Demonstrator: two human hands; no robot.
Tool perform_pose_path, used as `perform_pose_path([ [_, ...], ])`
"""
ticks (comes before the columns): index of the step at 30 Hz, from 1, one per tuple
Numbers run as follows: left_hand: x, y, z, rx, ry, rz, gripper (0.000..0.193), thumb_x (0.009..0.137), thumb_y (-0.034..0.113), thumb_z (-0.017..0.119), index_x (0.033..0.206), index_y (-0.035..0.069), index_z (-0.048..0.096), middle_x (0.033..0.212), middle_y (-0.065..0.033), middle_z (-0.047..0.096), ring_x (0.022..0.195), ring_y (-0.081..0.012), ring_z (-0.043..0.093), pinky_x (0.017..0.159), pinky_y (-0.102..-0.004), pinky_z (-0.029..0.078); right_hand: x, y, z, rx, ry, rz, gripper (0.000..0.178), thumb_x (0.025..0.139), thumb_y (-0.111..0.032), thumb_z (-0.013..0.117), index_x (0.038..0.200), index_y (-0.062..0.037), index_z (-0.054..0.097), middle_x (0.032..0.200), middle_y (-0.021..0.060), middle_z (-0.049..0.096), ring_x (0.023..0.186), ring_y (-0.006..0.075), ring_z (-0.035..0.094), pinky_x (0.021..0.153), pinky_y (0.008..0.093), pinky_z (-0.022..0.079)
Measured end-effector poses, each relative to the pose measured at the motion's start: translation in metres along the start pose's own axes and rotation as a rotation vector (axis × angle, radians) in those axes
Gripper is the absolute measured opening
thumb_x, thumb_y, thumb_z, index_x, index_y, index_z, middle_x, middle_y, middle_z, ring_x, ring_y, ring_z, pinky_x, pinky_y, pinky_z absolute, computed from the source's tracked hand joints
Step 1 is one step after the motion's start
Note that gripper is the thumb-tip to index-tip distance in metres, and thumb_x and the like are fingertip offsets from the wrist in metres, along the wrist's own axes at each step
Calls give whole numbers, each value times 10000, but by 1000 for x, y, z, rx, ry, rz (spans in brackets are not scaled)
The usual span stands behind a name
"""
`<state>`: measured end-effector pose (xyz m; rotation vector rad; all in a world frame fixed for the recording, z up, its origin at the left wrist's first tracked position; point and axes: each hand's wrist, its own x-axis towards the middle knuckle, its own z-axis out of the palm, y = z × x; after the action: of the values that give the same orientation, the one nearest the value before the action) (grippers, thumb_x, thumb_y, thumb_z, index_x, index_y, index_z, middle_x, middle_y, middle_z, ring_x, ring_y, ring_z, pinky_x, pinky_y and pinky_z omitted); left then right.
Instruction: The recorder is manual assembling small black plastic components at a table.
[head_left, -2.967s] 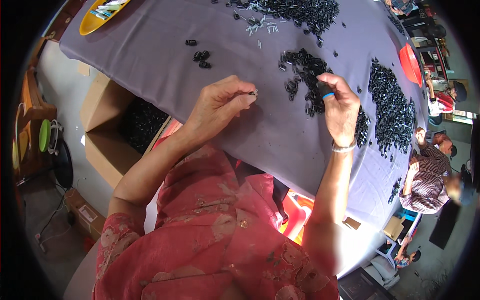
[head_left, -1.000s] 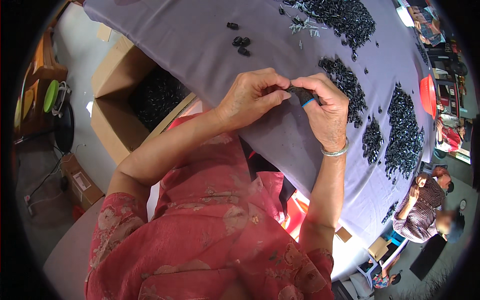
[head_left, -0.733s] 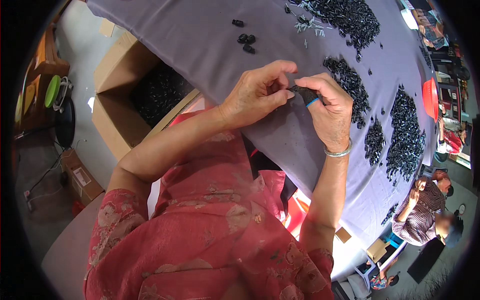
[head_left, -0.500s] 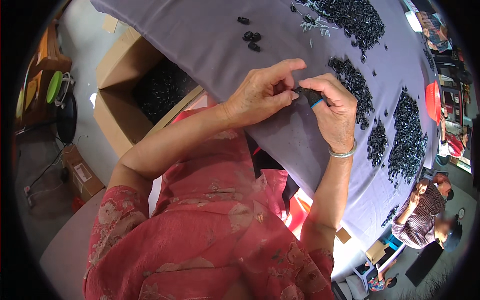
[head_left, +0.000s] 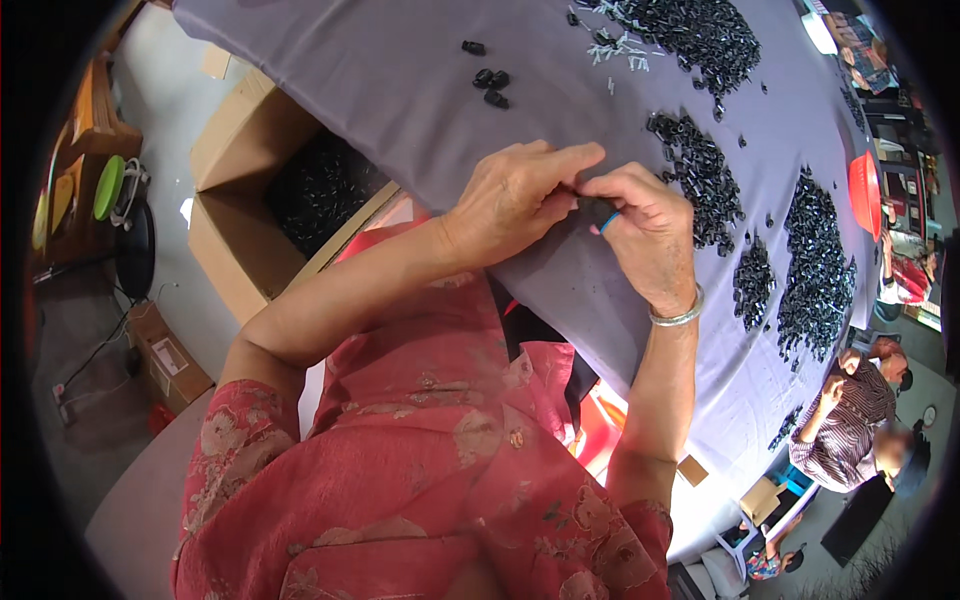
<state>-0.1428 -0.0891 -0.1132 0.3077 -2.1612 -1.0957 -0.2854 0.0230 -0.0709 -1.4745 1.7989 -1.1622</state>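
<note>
My left hand (head_left: 515,205) is closed in a pinch above the grey-purple tablecloth (head_left: 420,90), its index finger pointing right. Against its fingertips, my right hand (head_left: 650,225) is pinched too, with a silvery bangle (head_left: 678,308) round the wrist. A dark wrap with a blue band (head_left: 603,214) sits at the right thumb. Whatever small piece is between the fingertips is hidden. Several loose black plastic parts (head_left: 490,80) lie beyond the left hand. Close to the right hand is a long pile of small black parts (head_left: 700,180).
More black-part piles (head_left: 815,265) spread to the right and far side, with small whitish pins (head_left: 620,50) near the far one. An open cardboard box (head_left: 235,245) holding black parts stands left of the table. A red basin (head_left: 864,195) and a person in stripes (head_left: 850,410) are right.
My hands have come closer together, the right one moving left and its fingers closing in on the left fingertips. The view has shifted slightly.
</note>
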Motion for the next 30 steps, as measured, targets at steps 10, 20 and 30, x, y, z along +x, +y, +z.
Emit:
perform_pose_path([
  [10,2,10,-7,29,-96,-37,567,664,-69,696,1199,87,588,873,-77,649,798,-276,607,720,-379,480,9,-5,-4,450,-69,447,229,730,81,501,907,-2,621,839,41,630,630,71,563,498,196,485],
  [20,7,5,-4,-181,-157,-101,600,653,-106,688,1223,42,571,866,-89,647,781,-254,621,681,-345,497,8,4,-11,587,-110,557,147,717,61,509,832,-18,558,729,36,578,511,69,504,427,209,412],
  [30,10,4,-8,-4,-209,-44,557,657,-102,682,1189,27,581,821,-90,637,742,-246,626,690,-332,504,14,7,-12,514,-170,582,178,695,103,458,813,-12,526,611,18,508,436,71,442,381,226,350],
])
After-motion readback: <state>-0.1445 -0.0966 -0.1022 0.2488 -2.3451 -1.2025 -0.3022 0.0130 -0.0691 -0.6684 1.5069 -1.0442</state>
